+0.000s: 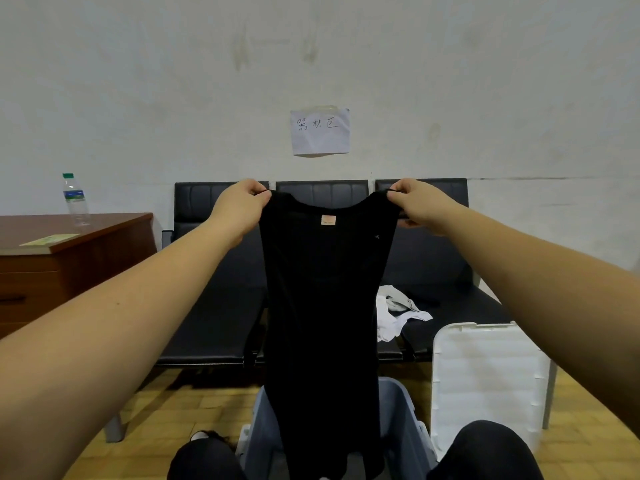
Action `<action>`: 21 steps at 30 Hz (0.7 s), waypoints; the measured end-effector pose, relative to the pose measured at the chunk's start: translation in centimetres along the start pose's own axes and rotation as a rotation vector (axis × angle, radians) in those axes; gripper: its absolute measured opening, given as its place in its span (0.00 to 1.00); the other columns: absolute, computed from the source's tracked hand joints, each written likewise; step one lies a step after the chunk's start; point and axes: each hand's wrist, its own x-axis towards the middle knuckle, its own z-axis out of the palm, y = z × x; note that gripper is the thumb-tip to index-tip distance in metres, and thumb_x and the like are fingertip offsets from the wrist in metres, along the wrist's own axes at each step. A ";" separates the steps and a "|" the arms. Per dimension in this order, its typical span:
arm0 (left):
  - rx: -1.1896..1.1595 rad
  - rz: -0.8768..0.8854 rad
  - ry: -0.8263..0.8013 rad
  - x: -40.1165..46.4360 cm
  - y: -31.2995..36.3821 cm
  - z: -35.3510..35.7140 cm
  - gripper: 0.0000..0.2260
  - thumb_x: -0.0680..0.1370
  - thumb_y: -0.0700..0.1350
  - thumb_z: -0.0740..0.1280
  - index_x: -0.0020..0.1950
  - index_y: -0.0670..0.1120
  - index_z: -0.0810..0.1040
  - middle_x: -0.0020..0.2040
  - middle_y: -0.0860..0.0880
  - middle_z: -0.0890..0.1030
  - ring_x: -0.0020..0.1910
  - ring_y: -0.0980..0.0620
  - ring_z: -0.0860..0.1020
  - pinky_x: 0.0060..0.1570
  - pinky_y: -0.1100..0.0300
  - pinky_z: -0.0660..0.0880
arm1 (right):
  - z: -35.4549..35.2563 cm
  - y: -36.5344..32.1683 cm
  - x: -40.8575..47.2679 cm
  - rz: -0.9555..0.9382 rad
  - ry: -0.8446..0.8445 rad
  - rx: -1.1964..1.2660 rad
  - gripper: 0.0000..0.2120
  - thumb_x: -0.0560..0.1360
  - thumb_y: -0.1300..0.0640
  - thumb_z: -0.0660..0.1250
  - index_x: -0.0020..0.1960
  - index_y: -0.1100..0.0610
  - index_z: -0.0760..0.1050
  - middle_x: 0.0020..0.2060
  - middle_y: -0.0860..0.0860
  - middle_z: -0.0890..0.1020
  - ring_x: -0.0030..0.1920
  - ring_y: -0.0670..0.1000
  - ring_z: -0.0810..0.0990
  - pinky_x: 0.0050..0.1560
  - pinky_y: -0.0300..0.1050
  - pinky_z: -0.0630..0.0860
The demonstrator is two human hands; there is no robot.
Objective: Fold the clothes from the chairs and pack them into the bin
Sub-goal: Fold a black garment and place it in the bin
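Observation:
I hold a black sleeveless top up in front of me by its two shoulder straps. My left hand pinches the left strap and my right hand pinches the right one. The garment hangs straight down, a small pink label showing inside the neckline, and its hem reaches into the grey-blue bin between my knees. On the right seat of the black row of chairs lies a crumpled pile of white and grey clothes.
The bin's white lid leans upright against the chairs on the right. A brown wooden cabinet at the left carries a water bottle and a paper slip. A paper sign is taped to the wall.

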 end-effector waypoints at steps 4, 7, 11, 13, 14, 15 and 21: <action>-0.236 -0.104 -0.075 0.3 -0.2 -0.3 0.06 0.83 0.48 0.63 0.48 0.47 0.74 0.53 0.42 0.80 0.51 0.47 0.80 0.53 0.47 0.80 | -0.2 0.1 0.1 -0.030 0.067 0.014 0.06 0.82 0.52 0.61 0.49 0.54 0.73 0.43 0.52 0.76 0.44 0.51 0.73 0.49 0.49 0.74; -0.394 -0.117 -0.138 0.1 0.2 -0.4 0.06 0.82 0.45 0.66 0.46 0.45 0.73 0.51 0.44 0.81 0.54 0.45 0.82 0.46 0.53 0.80 | 0.0 -0.3 -0.1 -0.046 0.067 0.183 0.08 0.83 0.55 0.60 0.47 0.55 0.72 0.44 0.55 0.74 0.46 0.53 0.71 0.49 0.48 0.71; -0.235 0.009 -0.165 -0.1 0.5 -0.8 0.11 0.78 0.45 0.71 0.43 0.47 0.69 0.42 0.47 0.76 0.43 0.48 0.77 0.43 0.51 0.76 | 0.4 -0.1 -0.4 -0.059 0.047 0.213 0.08 0.83 0.55 0.61 0.45 0.54 0.74 0.45 0.56 0.76 0.47 0.53 0.75 0.51 0.51 0.76; -0.157 0.038 -0.188 -0.2 0.4 -0.8 0.10 0.79 0.44 0.70 0.44 0.47 0.70 0.40 0.48 0.75 0.41 0.50 0.76 0.44 0.51 0.77 | 0.4 0.3 -0.5 -0.056 0.029 0.164 0.07 0.82 0.53 0.63 0.47 0.54 0.75 0.44 0.54 0.78 0.46 0.52 0.76 0.50 0.50 0.77; -0.161 0.042 -0.190 -0.2 0.4 -0.7 0.08 0.79 0.44 0.70 0.45 0.46 0.71 0.41 0.48 0.76 0.42 0.50 0.77 0.44 0.53 0.78 | 0.5 0.3 -0.6 -0.052 0.023 0.157 0.07 0.82 0.53 0.63 0.48 0.54 0.75 0.43 0.54 0.77 0.45 0.52 0.75 0.49 0.48 0.76; -0.185 0.038 -0.197 -0.2 0.4 -0.8 0.06 0.80 0.44 0.69 0.47 0.46 0.73 0.44 0.48 0.77 0.44 0.51 0.78 0.43 0.55 0.78 | 0.5 0.4 -0.6 -0.046 0.020 0.158 0.07 0.82 0.52 0.63 0.49 0.55 0.74 0.43 0.54 0.77 0.44 0.52 0.74 0.47 0.47 0.74; -0.261 -0.015 -0.304 -0.7 0.6 -0.3 0.04 0.81 0.44 0.67 0.50 0.49 0.83 0.48 0.50 0.84 0.49 0.51 0.82 0.49 0.56 0.79 | 1.2 -0.4 -1.3 -0.065 -0.014 0.207 0.05 0.80 0.52 0.67 0.48 0.53 0.76 0.42 0.51 0.78 0.42 0.49 0.75 0.45 0.43 0.75</action>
